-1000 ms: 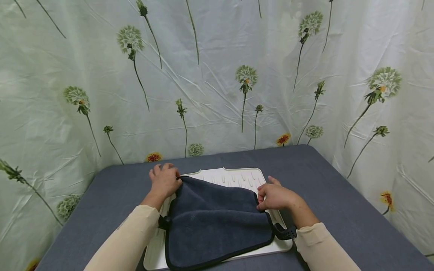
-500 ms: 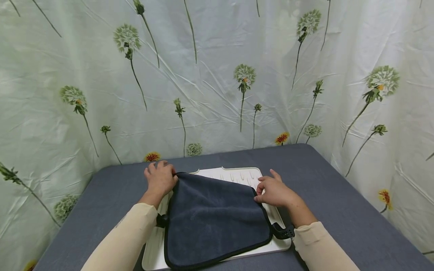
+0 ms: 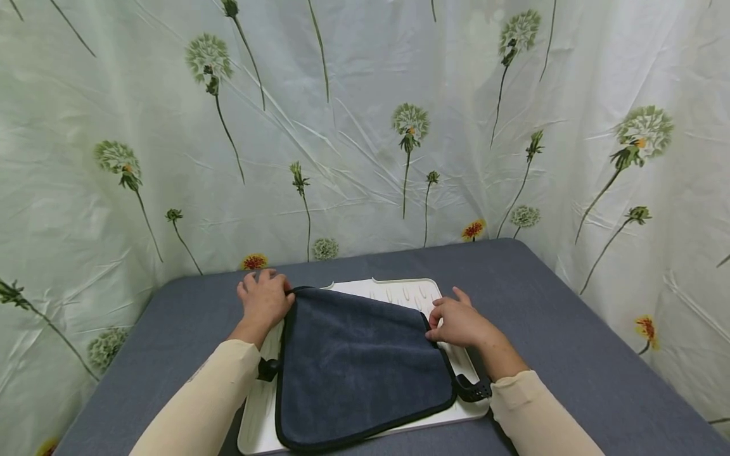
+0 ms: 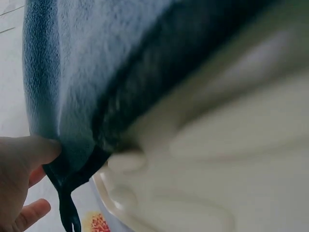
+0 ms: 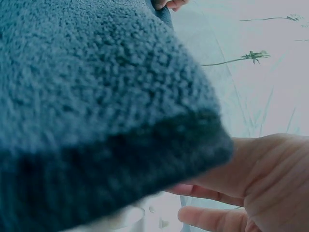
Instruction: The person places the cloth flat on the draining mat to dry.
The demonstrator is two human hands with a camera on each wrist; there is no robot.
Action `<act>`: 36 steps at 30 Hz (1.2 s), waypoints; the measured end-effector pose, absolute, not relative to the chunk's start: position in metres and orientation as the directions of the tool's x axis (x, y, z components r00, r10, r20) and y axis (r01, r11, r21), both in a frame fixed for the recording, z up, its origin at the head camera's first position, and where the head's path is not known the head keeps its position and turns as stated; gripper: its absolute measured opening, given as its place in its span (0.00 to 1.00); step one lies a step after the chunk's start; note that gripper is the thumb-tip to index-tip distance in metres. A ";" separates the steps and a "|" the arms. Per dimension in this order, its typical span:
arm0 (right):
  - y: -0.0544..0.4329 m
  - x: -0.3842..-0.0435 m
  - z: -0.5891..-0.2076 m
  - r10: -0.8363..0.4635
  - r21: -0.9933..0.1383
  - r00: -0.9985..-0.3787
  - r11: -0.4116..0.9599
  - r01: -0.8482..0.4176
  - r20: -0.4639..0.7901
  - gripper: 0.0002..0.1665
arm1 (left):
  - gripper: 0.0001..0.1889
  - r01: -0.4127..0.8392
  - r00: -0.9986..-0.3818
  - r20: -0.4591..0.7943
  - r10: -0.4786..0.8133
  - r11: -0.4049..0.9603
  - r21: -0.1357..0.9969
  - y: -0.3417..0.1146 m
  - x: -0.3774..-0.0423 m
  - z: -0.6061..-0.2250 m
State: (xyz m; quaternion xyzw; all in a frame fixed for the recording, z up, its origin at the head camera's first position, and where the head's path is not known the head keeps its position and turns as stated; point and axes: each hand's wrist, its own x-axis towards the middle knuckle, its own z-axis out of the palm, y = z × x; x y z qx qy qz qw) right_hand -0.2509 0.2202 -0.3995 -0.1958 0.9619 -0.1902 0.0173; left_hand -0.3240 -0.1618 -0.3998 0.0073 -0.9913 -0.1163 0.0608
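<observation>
A dark blue towel [image 3: 365, 373] with black edging lies spread over a white ribbed tray [image 3: 410, 288]. My left hand [image 3: 264, 301] pinches the towel's far left corner between thumb and fingers. In the left wrist view, a black loop [image 4: 70, 210] hangs from that corner below the thumb. At the towel's right edge, my right hand [image 3: 459, 324] pinches the black border. The right wrist view shows the towel [image 5: 96, 72] raised close to the camera, its edge covering part of the right hand [image 5: 270, 179]. Much of the tray is hidden under the cloth.
The tray rests on a table with a grey-blue cover [image 3: 570, 354]. Behind the table hangs a pale curtain [image 3: 353, 139] printed with dandelions. A black wrist strap [image 3: 472, 387] is on the right wrist, and another black device [image 3: 268, 369] is at the left wrist.
The fold across the towel's middle has flattened out as its far edge moved slightly away and left. My left hand shifted a little left and outward; the right moved slightly farther away.
</observation>
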 end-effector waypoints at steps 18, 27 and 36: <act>0.233 -0.257 -0.397 -0.350 -0.444 -0.934 0.828 -0.342 0.067 0.05 | 0.14 0.016 -0.998 -0.053 0.027 0.981 0.192 -0.206 -0.310 -0.396; 0.243 -0.269 -0.414 -0.282 -0.432 -0.954 0.851 -0.299 0.103 0.05 | 0.17 0.139 -0.983 -0.072 0.168 0.945 0.294 -0.208 -0.258 -0.400; 0.226 -0.312 -0.423 -0.369 -0.383 -0.909 0.824 -0.417 0.196 0.06 | 0.34 0.182 -0.971 -0.088 0.220 0.929 0.322 -0.190 -0.215 -0.407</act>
